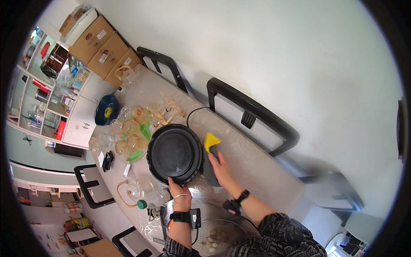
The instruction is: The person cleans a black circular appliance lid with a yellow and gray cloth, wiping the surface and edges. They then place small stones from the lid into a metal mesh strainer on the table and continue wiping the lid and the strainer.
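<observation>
A round black appliance with a scalloped rim point(175, 152), perhaps an electric hot plate, is tilted up over the table, a black cord at its far side. My left hand point(179, 189) grips its near edge. Right of it, my right hand point(221, 170) holds a yellow cloth point(212, 141) at the fingertips. A dark grey flat shape shows behind that hand; what it is I cannot tell. Both wrists wear strapped devices.
Left of the appliance stand several glass cups point(135, 143) with green leaf-shaped pieces, a glass teapot point(138, 189) and a green-capped plastic bottle point(155, 198). A wire-mesh basket point(213, 236) is near my body. Farther off are a blue bowl point(104, 110), cardboard boxes point(106, 51) and black-framed chairs point(250, 102).
</observation>
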The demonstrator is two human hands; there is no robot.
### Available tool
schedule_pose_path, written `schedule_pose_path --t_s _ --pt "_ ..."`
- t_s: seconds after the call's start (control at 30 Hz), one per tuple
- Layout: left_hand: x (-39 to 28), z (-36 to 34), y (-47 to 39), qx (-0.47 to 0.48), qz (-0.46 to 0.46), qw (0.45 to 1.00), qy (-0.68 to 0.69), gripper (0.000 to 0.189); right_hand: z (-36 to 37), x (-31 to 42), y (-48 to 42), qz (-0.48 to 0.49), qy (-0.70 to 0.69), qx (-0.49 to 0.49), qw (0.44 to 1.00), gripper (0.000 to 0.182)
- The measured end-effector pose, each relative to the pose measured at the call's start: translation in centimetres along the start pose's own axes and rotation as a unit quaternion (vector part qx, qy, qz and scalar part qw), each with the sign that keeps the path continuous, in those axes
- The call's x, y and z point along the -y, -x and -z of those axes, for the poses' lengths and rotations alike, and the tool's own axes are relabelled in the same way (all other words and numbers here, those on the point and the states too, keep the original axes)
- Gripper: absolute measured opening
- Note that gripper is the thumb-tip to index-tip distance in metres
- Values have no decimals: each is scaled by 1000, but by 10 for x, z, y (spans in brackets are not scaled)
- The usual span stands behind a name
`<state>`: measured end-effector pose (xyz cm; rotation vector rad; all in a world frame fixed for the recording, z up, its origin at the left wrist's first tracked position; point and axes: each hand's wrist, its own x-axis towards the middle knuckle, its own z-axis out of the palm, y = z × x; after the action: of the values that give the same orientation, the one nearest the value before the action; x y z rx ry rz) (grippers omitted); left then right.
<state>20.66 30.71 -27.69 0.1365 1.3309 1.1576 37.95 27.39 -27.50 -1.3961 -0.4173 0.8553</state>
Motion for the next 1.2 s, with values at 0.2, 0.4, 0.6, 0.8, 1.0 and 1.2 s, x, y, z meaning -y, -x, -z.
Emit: schedule_pose_path --t_s 0.2,0.4,0.6,0.8,1.0,1.2 --pt "10 -1 -9 80 5 996 27 37 -28 3 -91 23 97 45 994 34" --pt "25 -15 4 48 -59 994 -73 41 1 -8 -30 119 256 42 958 35" --pt "30 -24 45 15 -24 999 23 40 41 -3 46 26 291 230 928 32" --pt "17 -3 98 55 -13 997 -60 69 68 36 99 -54 210 205 954 37" --pt "30 39 148 110 -221 902 -355 49 47 38 90 -216 74 296 927 45" --pt "19 43 102 17 -152 986 -64 52 0 46 -10 -21 259 188 947 55"
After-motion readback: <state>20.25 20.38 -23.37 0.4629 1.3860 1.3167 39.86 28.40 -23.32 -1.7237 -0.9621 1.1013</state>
